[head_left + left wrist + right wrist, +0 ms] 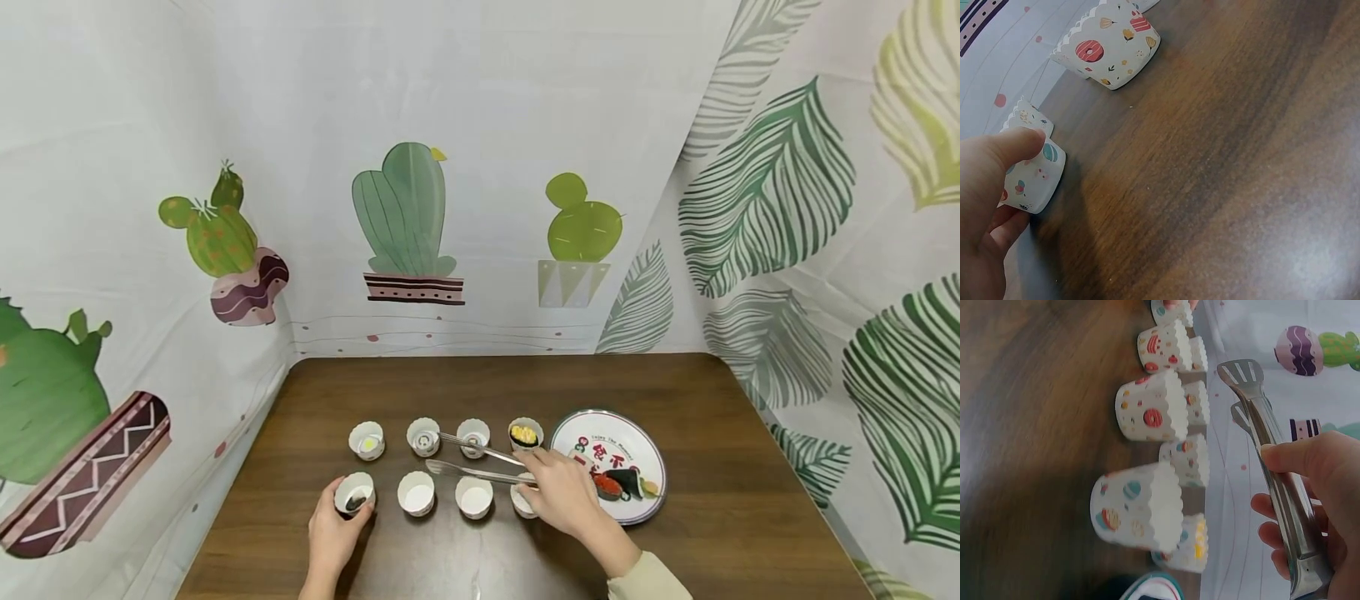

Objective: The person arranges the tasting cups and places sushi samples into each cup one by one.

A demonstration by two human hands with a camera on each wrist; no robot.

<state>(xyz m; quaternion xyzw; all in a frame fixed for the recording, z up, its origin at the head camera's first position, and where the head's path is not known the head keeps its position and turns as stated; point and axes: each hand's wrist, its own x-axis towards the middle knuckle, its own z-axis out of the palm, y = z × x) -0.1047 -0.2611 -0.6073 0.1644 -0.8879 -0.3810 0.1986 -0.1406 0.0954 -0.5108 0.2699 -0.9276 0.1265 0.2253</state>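
Note:
My left hand (332,533) grips a white paper baking cup (355,485) at the near left, thumb and fingers around its sides. A small dark piece (356,502) lies inside that cup. In the left wrist view the thumb presses the printed wall of the cup (1047,175). My right hand (561,490) holds metal tongs (480,475), whose slotted ends point left over the middle cups. The tongs (1279,481) have nothing between their ends. Below the right hand, a front-row cup (522,503) is partly hidden.
Two white-bottomed cups (416,493) stand in the front row. Behind are several more, including one with a yellow-green piece (368,444) and one with yellow-topped sushi (523,433). Right of them, a round plate (647,454) carries several sushi pieces (624,480). A printed cloth (495,333) hangs behind the table.

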